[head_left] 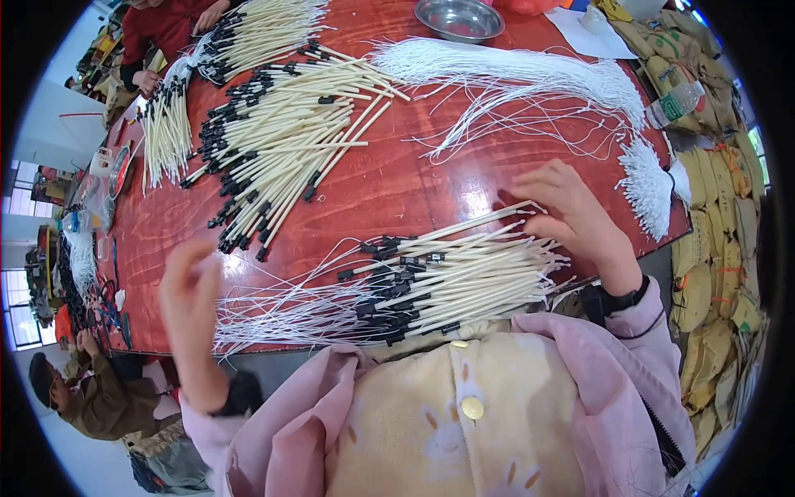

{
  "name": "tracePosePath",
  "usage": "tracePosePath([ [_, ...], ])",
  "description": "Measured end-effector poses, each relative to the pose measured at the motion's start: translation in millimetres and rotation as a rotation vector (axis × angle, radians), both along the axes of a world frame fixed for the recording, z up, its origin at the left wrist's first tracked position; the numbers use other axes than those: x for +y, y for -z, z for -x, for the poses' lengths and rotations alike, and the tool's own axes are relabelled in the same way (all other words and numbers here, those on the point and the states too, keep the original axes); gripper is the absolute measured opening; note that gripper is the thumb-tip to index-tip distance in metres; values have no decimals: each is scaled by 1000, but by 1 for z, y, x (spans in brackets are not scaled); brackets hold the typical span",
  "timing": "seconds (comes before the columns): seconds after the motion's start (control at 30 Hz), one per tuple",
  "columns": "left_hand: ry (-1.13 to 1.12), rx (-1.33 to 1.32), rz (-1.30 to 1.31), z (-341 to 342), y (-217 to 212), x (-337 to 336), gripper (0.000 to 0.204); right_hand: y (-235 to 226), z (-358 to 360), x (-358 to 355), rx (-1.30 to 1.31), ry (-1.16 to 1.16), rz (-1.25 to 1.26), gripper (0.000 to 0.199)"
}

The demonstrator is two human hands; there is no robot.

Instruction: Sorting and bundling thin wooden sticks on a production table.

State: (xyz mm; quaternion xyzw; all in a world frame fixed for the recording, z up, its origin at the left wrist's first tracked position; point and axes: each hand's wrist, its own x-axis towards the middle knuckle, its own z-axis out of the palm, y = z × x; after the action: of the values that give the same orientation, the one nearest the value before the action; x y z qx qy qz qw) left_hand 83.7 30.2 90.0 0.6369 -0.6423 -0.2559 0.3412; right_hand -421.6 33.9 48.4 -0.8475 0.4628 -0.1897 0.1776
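Note:
Right in front of me, a pile of thin cream-coloured sticks [472, 277] lies along the near table edge. Black pieces [389, 302] cap their left ends, and loose white strings [281, 319] trail from there to the left. My right hand [571, 207] is over the pile's right end, thumb and fingers apart. The tip of one stick [476, 222] at the pile's far side lies in that gap. Off the left end of the strings, my left hand [190, 286] is raised with bent fingers. Motion smears it, so whether it pinches anything cannot be told.
A larger heap of black-capped sticks [281, 132] covers the table's far left. White cords [530, 74] stretch across the far right, near a tied white bundle [650, 190], a plastic bottle [675, 105] and a metal bowl [460, 18]. Other people [170, 37] sit around the table.

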Motion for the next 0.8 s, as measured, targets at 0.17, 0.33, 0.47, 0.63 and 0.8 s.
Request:
tracePosePath([
  [0.17,586,-130,50,169,44,-92,34,11,-32,-34,34,54,70,40],
  [0.33,583,-433,97,243,110,-146,34,12,-41,-31,61,48,63,37],
  [0.47,600,-101,111,229,94,-172,23,22,-20,-24,62,82,5,37],
  [0.63,447,442,-358,199,66,-158,17,23,-22,-26,65,75,-2,40],
  [0.8,429,253,-569,155,72,-101,16,23,-24,-26,70,86,22,48],
])
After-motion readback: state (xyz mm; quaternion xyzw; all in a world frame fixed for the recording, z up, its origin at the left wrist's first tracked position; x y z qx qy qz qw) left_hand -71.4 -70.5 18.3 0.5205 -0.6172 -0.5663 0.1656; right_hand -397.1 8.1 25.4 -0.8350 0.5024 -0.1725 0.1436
